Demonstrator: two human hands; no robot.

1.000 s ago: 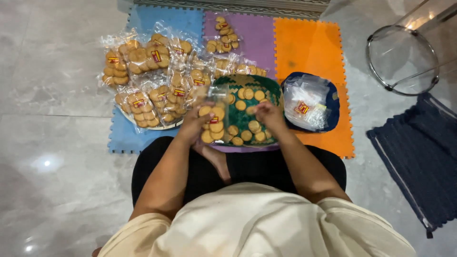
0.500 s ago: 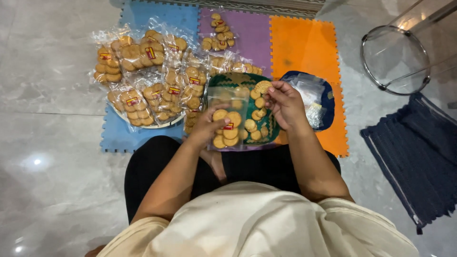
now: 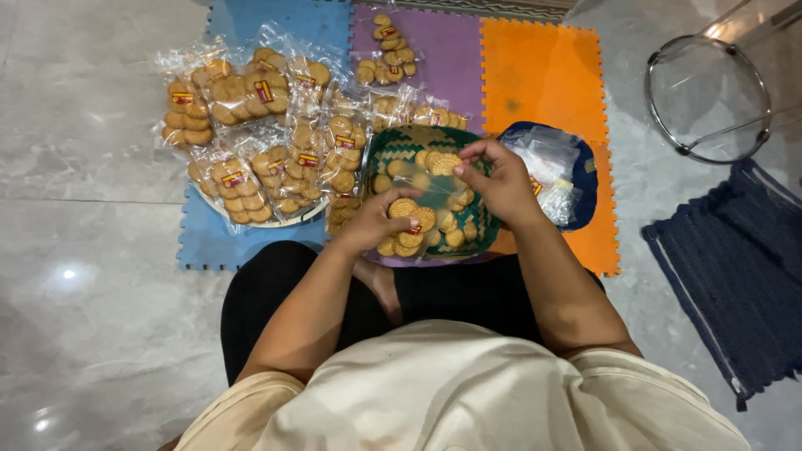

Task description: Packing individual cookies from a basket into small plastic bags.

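Since the earlier frame, right hand (image 3: 501,185) has lifted, fingers pinching the clear bag's (image 3: 434,194) top; left hand (image 3: 378,224) grips its cookie-filled bottom above the green tray (image 3: 393,149). Many sealed packs (image 3: 251,142) lie left; loose cookies (image 3: 455,238) remain.

Part of the round green woven tray (image 3: 393,144) is covered by the left hand (image 3: 376,224) and the right hand (image 3: 501,185). What is pinched in the right hand's grip cannot be made out. The small labels on the clear bags of round golden cookies (image 3: 251,150) are too small to be read. The dark blue ribbed mat (image 3: 735,267) and the round glass-topped metal stool (image 3: 710,92) are cut off by the picture's right edge.
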